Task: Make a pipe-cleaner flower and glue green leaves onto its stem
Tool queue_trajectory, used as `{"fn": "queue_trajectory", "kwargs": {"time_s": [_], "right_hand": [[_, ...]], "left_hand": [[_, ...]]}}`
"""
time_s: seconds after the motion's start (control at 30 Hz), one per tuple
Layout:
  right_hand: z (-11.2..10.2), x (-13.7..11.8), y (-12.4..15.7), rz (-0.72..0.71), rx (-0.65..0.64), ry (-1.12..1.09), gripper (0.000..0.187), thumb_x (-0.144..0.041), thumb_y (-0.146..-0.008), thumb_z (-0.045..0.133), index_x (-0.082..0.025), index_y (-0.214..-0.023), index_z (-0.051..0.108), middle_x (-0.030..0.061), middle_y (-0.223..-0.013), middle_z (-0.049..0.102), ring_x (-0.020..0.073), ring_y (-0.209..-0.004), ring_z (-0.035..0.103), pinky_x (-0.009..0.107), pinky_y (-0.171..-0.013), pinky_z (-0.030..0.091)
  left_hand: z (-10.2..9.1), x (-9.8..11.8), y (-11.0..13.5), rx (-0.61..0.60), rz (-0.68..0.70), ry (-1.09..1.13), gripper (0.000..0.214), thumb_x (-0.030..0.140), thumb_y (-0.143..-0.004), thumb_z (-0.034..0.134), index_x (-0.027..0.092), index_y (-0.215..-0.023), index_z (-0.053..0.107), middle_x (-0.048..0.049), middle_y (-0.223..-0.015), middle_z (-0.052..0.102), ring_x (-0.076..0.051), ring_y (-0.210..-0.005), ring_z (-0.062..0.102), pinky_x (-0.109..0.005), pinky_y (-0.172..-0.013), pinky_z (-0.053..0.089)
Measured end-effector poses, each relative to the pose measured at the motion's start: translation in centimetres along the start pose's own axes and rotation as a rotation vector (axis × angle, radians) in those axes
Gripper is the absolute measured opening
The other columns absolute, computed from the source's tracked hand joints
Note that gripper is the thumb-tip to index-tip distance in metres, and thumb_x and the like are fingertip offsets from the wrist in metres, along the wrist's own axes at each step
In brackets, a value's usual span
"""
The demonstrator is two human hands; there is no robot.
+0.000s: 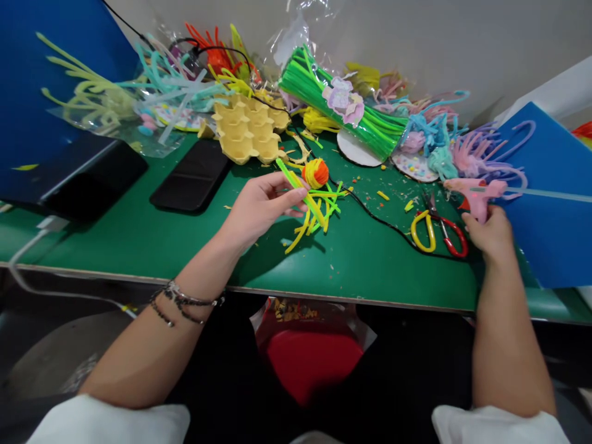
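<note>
Pinched in the fingers of my left hand (266, 206) are green and yellow pipe cleaners (298, 188). Just beyond them sits an orange and yellow ball (316, 174); I cannot tell whether it is joined to them. Short green and yellow pipe cleaner pieces (330, 213) lie beneath and right of the fingers. On the right, my right hand (493, 231) is closed around the handle of a pink glue gun (478, 192), with a clear glue stick out of its back. Scissors (435, 231) with one yellow and one red handle lie left of that hand.
A black phone (192, 176) and a dark boxy device (87, 172) with a white cable lie left. An egg carton (250, 129), bagged green pipe cleaners (345, 102) and coloured bundles line the back. A black cord (370, 213) crosses the green table (351, 271). Blue boards flank both sides.
</note>
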State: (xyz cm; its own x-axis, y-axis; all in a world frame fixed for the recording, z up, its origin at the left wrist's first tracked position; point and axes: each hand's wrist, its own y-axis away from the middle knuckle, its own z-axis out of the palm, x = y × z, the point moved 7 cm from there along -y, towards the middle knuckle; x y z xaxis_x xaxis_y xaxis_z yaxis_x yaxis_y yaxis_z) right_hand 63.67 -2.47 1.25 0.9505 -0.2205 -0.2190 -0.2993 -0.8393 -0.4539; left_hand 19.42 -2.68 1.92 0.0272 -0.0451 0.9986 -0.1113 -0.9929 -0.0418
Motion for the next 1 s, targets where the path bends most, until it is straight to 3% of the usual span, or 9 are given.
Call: {"fn": "queue_trajectory", "kwargs": {"time_s": [0.13,0.2,0.27,0.3,0.4,0.5,0.57,0.8,1.0], "right_hand": [[-1.3,0.4,0.2,0.282,0.005,-0.222,0.022,-0.017,-0.068,0.053,-0.025,-0.073,0.032,0.0014,-0.062,0.050,0.0115,-0.049,0.051,0.027,-0.048,0.039],[-2.7,-1.0,0.7,0.367,0.061,-0.332,0.023,-0.015,-0.072,0.048,-0.027,-0.074,0.028,0.0002,-0.060,0.050,0.0112,-0.050,0.054,0.026,-0.048,0.040],[-4.0,-3.0,2.0,0.451,0.126,-0.537,0.018,-0.017,-0.074,0.050,-0.026,-0.070,0.035,-0.0016,-0.054,0.047,0.0108,-0.048,0.052,0.026,-0.048,0.040],[-4.2,-4.7,2.7,0.440,0.070,-0.648,0.016,-0.020,-0.073,0.056,-0.026,-0.069,0.041,-0.0020,-0.051,0.047,0.0115,-0.048,0.052,0.027,-0.048,0.040],[-5.5,-9.8,5.4,0.325,-0.011,-0.624,0.023,-0.034,-0.062,0.072,-0.020,-0.071,0.056,-0.0007,-0.050,0.052,0.0115,-0.041,0.045,0.029,-0.043,0.037],[-5.2,-14.4,7.9,0.158,-0.151,-0.632,0.030,-0.039,-0.057,0.075,-0.018,-0.070,0.058,0.0001,-0.055,0.056,0.0128,-0.047,0.049,0.028,-0.046,0.040],[-4.8,-16.0,9.0,0.098,-0.174,-0.644,0.029,-0.041,-0.057,0.075,-0.019,-0.065,0.057,-0.0016,-0.052,0.054,0.0132,-0.045,0.049,0.028,-0.045,0.039],[-4.2,-17.0,9.7,-0.026,-0.170,-0.547,0.021,-0.031,-0.061,0.067,-0.023,-0.058,0.047,-0.0034,-0.049,0.050,0.0117,-0.044,0.042,0.027,-0.043,0.034],[-4.3,-17.1,9.9,-0.044,-0.174,-0.491,0.024,-0.027,-0.059,0.066,-0.023,-0.055,0.043,-0.0051,-0.046,0.043,0.0102,-0.044,0.036,0.027,-0.044,0.030]], "left_hand": [[0.1,0.1,0.0,-0.009,0.004,-0.003,0.024,0.035,-0.068,0.070,0.014,-0.077,0.062,0.0024,-0.065,0.064,-0.010,-0.064,0.066,-0.018,-0.057,0.053],[0.2,0.1,0.0,-0.019,0.014,-0.010,0.024,0.035,-0.068,0.069,0.014,-0.076,0.062,0.0024,-0.065,0.063,-0.010,-0.064,0.065,-0.018,-0.057,0.052],[0.4,0.1,0.0,-0.029,0.023,-0.016,0.024,0.035,-0.068,0.069,0.014,-0.077,0.062,0.0027,-0.064,0.062,-0.010,-0.063,0.065,-0.018,-0.057,0.052],[0.4,0.1,0.0,-0.032,0.026,-0.015,0.024,0.035,-0.068,0.069,0.014,-0.077,0.062,0.0029,-0.064,0.062,-0.010,-0.063,0.065,-0.018,-0.056,0.052],[0.7,0.1,0.2,-0.031,0.032,-0.014,0.023,0.034,-0.068,0.068,0.014,-0.078,0.062,0.0027,-0.065,0.061,-0.010,-0.063,0.065,-0.017,-0.056,0.052],[0.9,0.1,0.4,-0.029,0.026,-0.036,0.023,0.035,-0.069,0.068,0.015,-0.080,0.063,0.0019,-0.066,0.063,-0.010,-0.063,0.065,-0.018,-0.057,0.052],[1.1,0.0,0.5,-0.036,0.019,-0.049,0.024,0.035,-0.070,0.069,0.015,-0.080,0.063,0.0017,-0.067,0.063,-0.011,-0.063,0.065,-0.019,-0.058,0.053],[1.6,0.1,0.8,-0.045,0.028,-0.029,0.020,0.032,-0.070,0.069,0.015,-0.076,0.061,0.0022,-0.068,0.065,-0.010,-0.060,0.066,-0.019,-0.058,0.055],[1.5,0.3,0.8,-0.025,0.038,-0.058,0.015,0.028,-0.073,0.067,0.015,-0.076,0.062,0.0025,-0.068,0.064,-0.009,-0.060,0.066,-0.019,-0.059,0.055]]}}
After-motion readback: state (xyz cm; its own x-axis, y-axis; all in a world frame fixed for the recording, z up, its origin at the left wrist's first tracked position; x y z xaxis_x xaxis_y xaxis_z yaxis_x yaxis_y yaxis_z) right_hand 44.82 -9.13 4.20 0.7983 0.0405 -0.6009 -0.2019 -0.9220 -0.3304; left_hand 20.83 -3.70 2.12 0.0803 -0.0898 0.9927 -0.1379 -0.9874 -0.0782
